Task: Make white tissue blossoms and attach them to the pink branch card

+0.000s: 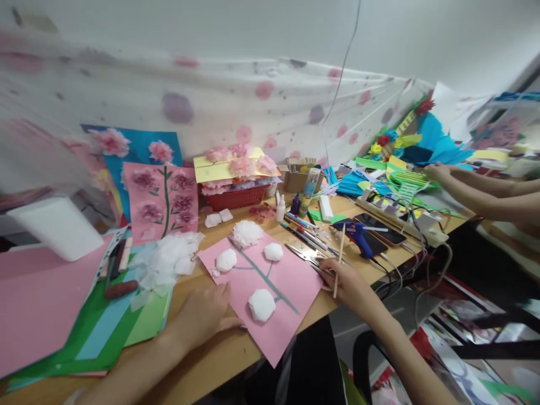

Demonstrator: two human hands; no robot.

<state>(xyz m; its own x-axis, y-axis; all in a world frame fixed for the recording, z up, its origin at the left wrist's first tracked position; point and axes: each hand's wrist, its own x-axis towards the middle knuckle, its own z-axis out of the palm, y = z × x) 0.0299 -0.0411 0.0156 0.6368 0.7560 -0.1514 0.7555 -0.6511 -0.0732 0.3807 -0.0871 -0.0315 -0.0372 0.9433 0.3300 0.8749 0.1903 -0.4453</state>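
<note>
A pink card [291,287] lies in front of me on the wooden table [219,360], with a grey stem drawn on it and white tissue flowers [261,304] stuck on. My left hand [208,312] rests flat on the table, its fingers on the card's left edge. My right hand [346,281] sits at the card's right corner, closed on a thin wooden stick [338,264] that points upward. Scissors [306,256] lie just beyond that hand.
White tissue scraps [169,261] and coloured paper sheets [46,304] fill the left. A blue glue gun [358,235], phones, pens, glue bottles, a red basket [236,197] and a power strip [392,211] crowd the back. Another person's arms [476,191] reach in at the right.
</note>
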